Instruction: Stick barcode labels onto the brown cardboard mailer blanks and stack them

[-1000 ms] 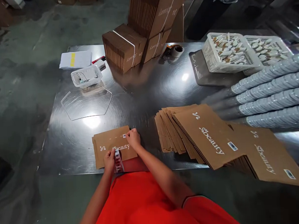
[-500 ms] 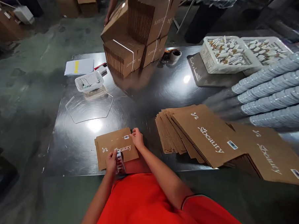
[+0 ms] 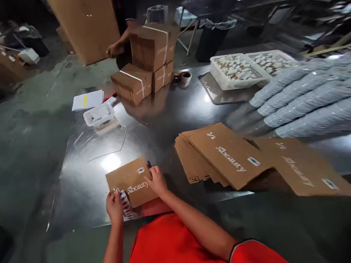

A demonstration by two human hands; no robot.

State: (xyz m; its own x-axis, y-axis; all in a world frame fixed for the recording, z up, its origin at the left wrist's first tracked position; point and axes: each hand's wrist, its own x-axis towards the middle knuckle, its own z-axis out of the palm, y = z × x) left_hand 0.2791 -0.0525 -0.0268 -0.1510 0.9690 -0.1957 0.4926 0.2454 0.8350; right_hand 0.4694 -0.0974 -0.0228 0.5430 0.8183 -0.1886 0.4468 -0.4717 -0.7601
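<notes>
A flattened brown cardboard box (image 3: 127, 175) printed "beauty" lies in front of me near the table's front edge, with a small label by its upper right corner. My right hand (image 3: 158, 182) is closed on the right edge of the box, thumb on top. At the lower left corner, my left hand (image 3: 114, 207) is closed on a strip of label stickers (image 3: 127, 206) that hangs down over the box's front edge. Those left fingers also touch the box. To the right lies a fanned pile of labelled flat boxes (image 3: 226, 156).
On the metal table (image 3: 163, 124) stand strapped bundles of boxes (image 3: 148, 51), a tape roll (image 3: 186, 77), a small white basket (image 3: 99, 114), papers (image 3: 87, 100), baskets of small packets (image 3: 234, 82) and long grey wrapped stacks (image 3: 308, 102). Behind, a person's hand (image 3: 114, 51) is near a large carton (image 3: 86, 27).
My left hand has moved left with the sticker strip, to the box's corner. My right hand has shifted lower along the right edge. My view has turned, and a large carton shows behind.
</notes>
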